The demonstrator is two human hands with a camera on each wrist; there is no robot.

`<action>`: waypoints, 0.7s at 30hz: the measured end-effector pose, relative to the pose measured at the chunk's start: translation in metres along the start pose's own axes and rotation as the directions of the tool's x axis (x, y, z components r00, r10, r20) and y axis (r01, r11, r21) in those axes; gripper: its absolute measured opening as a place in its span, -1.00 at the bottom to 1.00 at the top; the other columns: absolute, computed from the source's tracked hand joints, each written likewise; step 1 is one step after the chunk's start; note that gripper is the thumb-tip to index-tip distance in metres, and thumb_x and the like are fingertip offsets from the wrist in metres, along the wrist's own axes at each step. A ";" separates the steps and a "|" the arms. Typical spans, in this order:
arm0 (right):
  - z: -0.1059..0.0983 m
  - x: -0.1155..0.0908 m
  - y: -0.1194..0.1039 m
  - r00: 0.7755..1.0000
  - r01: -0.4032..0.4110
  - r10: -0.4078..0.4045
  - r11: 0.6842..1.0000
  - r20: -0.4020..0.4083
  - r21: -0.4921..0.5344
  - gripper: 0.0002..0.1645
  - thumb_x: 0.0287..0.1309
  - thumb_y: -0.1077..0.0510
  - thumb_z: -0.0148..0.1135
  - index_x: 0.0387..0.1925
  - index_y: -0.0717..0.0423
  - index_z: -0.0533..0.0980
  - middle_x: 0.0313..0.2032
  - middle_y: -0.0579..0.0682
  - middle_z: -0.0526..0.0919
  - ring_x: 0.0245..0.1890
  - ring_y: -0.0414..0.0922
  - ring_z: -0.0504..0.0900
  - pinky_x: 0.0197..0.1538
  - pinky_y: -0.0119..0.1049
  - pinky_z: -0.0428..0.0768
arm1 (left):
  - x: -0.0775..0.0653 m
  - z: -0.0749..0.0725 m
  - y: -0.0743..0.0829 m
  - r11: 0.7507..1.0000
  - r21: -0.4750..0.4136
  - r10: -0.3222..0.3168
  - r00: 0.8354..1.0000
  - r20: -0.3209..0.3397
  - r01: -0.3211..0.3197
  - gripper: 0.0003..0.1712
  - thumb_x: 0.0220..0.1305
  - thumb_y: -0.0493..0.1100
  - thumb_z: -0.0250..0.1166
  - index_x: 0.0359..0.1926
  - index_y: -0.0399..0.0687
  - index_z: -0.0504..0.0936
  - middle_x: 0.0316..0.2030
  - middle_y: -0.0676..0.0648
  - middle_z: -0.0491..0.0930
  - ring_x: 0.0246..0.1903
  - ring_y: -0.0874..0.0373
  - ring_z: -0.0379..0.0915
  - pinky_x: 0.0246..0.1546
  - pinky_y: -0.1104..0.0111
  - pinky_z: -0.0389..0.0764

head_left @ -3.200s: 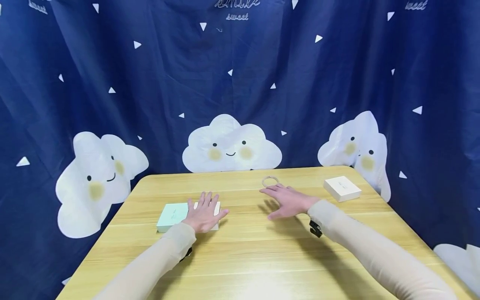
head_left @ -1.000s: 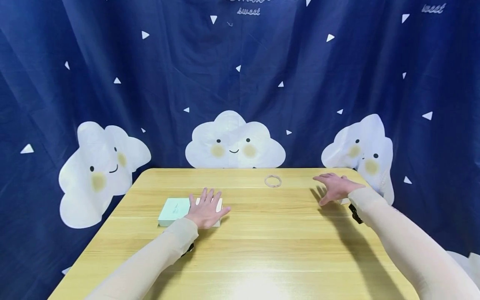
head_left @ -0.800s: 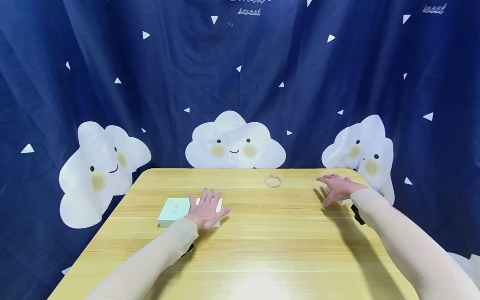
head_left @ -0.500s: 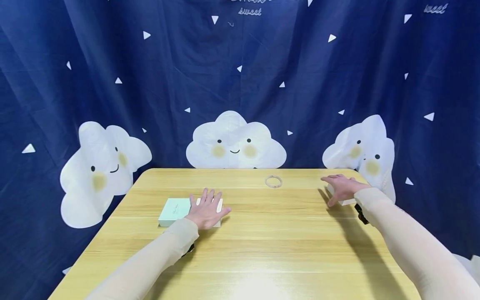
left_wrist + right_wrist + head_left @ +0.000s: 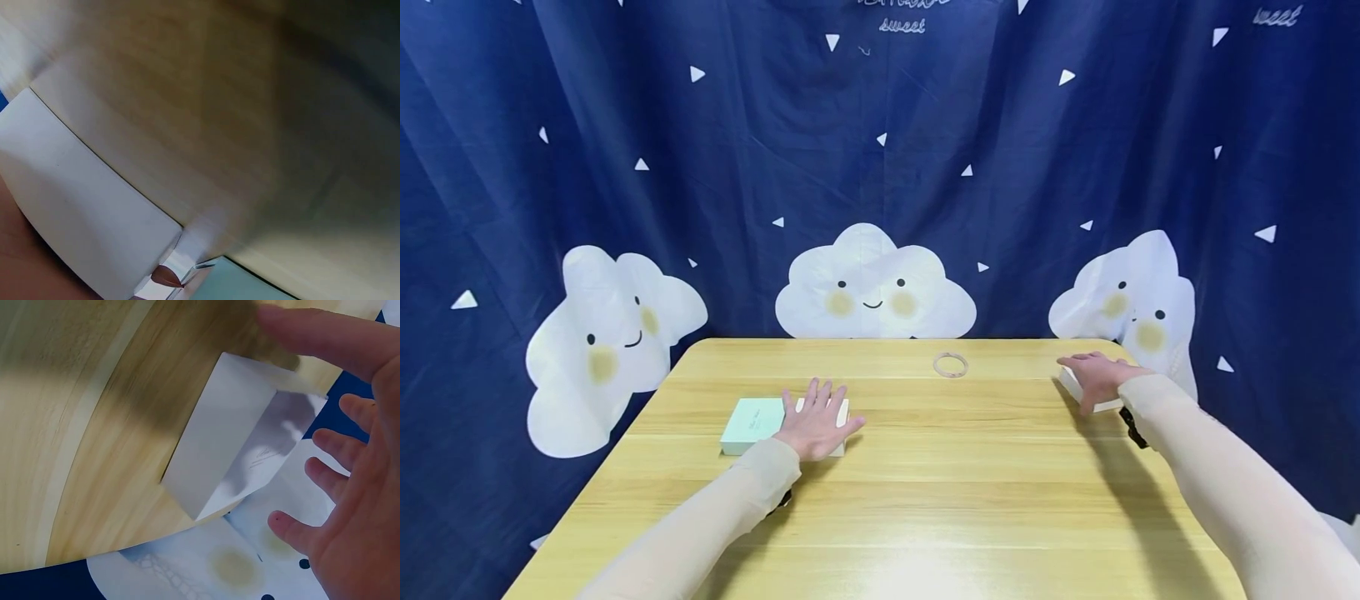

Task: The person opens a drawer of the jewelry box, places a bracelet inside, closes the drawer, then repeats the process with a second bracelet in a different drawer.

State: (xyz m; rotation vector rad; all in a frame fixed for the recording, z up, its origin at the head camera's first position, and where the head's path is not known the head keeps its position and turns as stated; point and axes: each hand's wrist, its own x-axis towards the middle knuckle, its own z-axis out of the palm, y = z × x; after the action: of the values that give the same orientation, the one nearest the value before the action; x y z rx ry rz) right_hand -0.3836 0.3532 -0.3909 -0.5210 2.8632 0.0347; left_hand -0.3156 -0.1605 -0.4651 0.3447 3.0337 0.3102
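Observation:
At the left of the table in the head view, a mint-green box [image 5: 752, 425] lies beside a white box [image 5: 844, 410]. My left hand [image 5: 814, 429] is spread flat over the white box and hides most of it. In the left wrist view a broad face of the white box [image 5: 94, 194] shows, with the mint box's corner [image 5: 240, 281] close by. My right hand [image 5: 1097, 377] is over another white box [image 5: 1070, 383] at the far right. The right wrist view shows that box with small print on top, and my fingers [image 5: 290, 531] spread around it, apart from its sides.
A thin pale ring [image 5: 951, 375] lies near the back edge of the wooden table [image 5: 925, 467], between the two hands. A dark blue curtain [image 5: 737, 167] with smiling clouds hangs right behind the table.
My right hand has moved from beside the ring to the right, and is now over the far right white box. My left hand has stayed in place over the left boxes.

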 end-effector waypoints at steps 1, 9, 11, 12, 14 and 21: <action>0.001 0.001 0.003 1.000 -0.002 0.002 1.000 0.000 -0.003 0.30 -0.38 0.14 0.61 0.47 0.28 0.18 0.39 0.47 0.25 0.34 0.59 0.14 0.09 0.67 0.21 | 0.000 -0.001 0.001 1.000 0.001 0.001 1.000 -0.001 -0.001 -0.02 0.41 0.52 -0.21 0.61 0.06 0.00 0.60 -0.21 -0.10 0.60 -0.18 -0.43 0.35 -0.44 -0.50; 0.009 0.002 0.018 0.999 0.005 -0.006 0.999 -0.033 -0.046 0.24 -0.46 0.28 0.56 0.42 0.25 0.24 0.32 0.44 0.36 0.26 0.51 0.30 0.01 0.56 0.39 | 0.002 0.002 -0.001 1.000 0.005 -0.003 1.000 -0.006 0.003 -0.01 0.39 0.54 -0.22 0.61 0.09 0.01 0.60 -0.18 -0.09 0.60 -0.17 -0.42 0.34 -0.44 -0.49; 0.010 0.002 0.019 0.999 0.006 -0.008 0.998 -0.038 -0.055 0.22 -0.45 0.32 0.54 0.41 0.25 0.25 0.31 0.42 0.38 0.24 0.49 0.33 0.00 0.52 0.42 | 0.003 0.004 -0.004 1.000 0.011 -0.001 1.000 -0.005 0.001 0.00 0.38 0.57 -0.24 0.62 0.11 -0.01 0.60 -0.18 -0.10 0.60 -0.17 -0.43 0.34 -0.45 -0.49; 0.010 0.001 0.019 0.999 0.004 -0.006 0.998 -0.035 -0.056 0.21 -0.43 0.34 0.53 0.42 0.25 0.25 0.32 0.42 0.37 0.25 0.48 0.32 0.01 0.51 0.42 | 0.004 0.005 -0.005 1.000 0.014 -0.002 1.000 -0.002 0.002 0.01 0.37 0.58 -0.26 0.62 0.13 -0.02 0.61 -0.17 -0.11 0.60 -0.15 -0.44 0.34 -0.44 -0.49; 0.012 0.002 0.021 0.999 0.004 -0.006 0.998 -0.032 -0.062 0.20 -0.40 0.38 0.50 0.43 0.26 0.23 0.34 0.42 0.35 0.27 0.50 0.30 0.02 0.52 0.42 | 0.005 0.007 -0.006 1.000 0.011 0.000 1.000 -0.001 0.000 0.01 0.36 0.59 -0.28 0.62 0.15 -0.02 0.61 -0.16 -0.11 0.60 -0.15 -0.44 0.34 -0.45 -0.48; 0.017 0.007 0.028 0.998 0.015 -0.019 0.997 -0.053 -0.073 0.22 -0.39 0.46 0.42 0.47 0.28 0.17 0.38 0.43 0.30 0.29 0.52 0.27 0.05 0.54 0.40 | 0.004 0.005 -0.003 1.000 0.001 0.001 1.000 -0.003 -0.001 0.02 0.36 0.60 -0.29 0.62 0.15 -0.02 0.61 -0.17 -0.11 0.60 -0.15 -0.44 0.34 -0.45 -0.47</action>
State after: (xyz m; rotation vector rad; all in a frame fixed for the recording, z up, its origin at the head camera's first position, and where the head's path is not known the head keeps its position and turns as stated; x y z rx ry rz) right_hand -0.3958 0.3782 -0.4098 -0.5691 2.9183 0.1244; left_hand -0.3198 -0.1612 -0.4706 0.3468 3.0369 0.3104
